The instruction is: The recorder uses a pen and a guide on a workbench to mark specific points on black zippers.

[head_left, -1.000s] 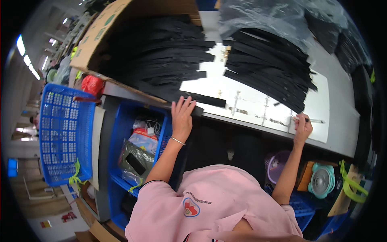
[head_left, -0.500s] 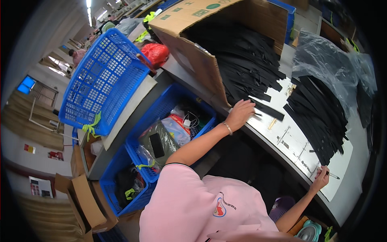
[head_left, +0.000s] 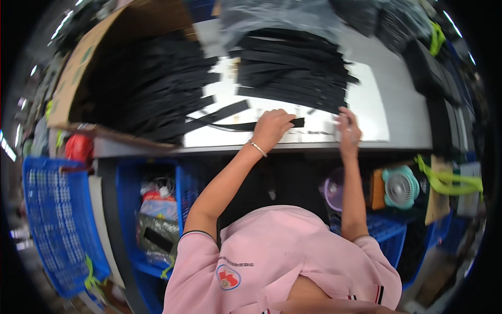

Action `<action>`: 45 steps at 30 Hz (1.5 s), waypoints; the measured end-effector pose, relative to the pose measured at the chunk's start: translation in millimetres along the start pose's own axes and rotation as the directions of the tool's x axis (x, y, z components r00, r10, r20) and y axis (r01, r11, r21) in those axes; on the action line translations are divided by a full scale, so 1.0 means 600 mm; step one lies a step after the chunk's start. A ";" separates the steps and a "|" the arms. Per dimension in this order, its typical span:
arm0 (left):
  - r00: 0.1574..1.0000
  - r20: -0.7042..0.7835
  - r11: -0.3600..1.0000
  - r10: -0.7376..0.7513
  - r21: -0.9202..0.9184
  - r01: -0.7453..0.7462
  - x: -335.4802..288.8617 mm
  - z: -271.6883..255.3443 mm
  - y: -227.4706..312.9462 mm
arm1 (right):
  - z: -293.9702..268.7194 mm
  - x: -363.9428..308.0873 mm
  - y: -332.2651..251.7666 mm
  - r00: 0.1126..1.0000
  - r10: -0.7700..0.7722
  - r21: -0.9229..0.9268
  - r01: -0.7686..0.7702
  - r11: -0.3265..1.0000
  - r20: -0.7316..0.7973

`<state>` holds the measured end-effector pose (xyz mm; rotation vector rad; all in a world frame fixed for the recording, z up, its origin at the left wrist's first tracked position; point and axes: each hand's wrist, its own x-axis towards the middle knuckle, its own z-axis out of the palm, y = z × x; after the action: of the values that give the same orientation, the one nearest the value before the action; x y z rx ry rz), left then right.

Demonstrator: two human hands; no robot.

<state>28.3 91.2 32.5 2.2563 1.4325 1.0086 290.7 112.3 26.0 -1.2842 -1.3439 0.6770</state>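
Observation:
My left hand [head_left: 274,129], a bracelet at its wrist, is closed on a flat black strip [head_left: 238,126]. The strip's short end pokes out to the right of my fingers, and its tail runs left toward the box. My right hand [head_left: 349,132] is at the right end of the bundle of black strips [head_left: 287,65], fingers bent together. A pen showed in that hand half a second ago; now it is only a pale blur by the fingertips. Under both hands lies a white board [head_left: 368,118] with dark markings.
A cardboard box [head_left: 78,89] on its side spills many black strips [head_left: 151,86] at left. Clear plastic [head_left: 277,18] covers the back. Blue baskets [head_left: 60,225] stand at lower left; a teal fan [head_left: 401,187] and purple bin [head_left: 333,189] sit below the table's right side.
The view has swung right and levelled over the table. My left hand has moved right along the board, drawing a black strip away from the box. My right hand has come nearer to it.

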 end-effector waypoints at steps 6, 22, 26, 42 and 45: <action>0.998 -0.048 0.996 0.027 -0.088 -0.031 0.033 0.091 0.058 | 0.019 -0.080 -0.021 0.867 -0.435 -0.485 0.496 0.720 0.241; 0.945 -0.309 0.943 -0.107 0.271 0.196 -0.098 -0.021 -0.010 | -0.101 -0.052 0.069 0.874 -0.413 -0.641 0.472 0.605 0.254; 0.946 -0.258 0.880 -0.197 0.379 0.287 -0.150 -0.016 -0.004 | -0.105 -0.051 0.087 0.862 -0.446 -0.596 0.495 0.632 0.242; 0.917 -0.326 0.936 -0.231 0.183 0.301 -0.170 -0.020 -0.008 | -0.110 -0.040 0.069 0.841 -0.439 -0.582 0.538 0.610 0.317; 0.923 -0.336 0.934 -0.189 0.230 0.275 -0.172 -0.015 -0.012 | -0.116 -0.026 0.076 0.895 -0.337 -0.528 0.445 0.724 0.292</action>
<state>-9.9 3.2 -7.0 2.0957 2.0350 1.1863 366.4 90.1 -4.9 -1.3556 -2.0050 0.0572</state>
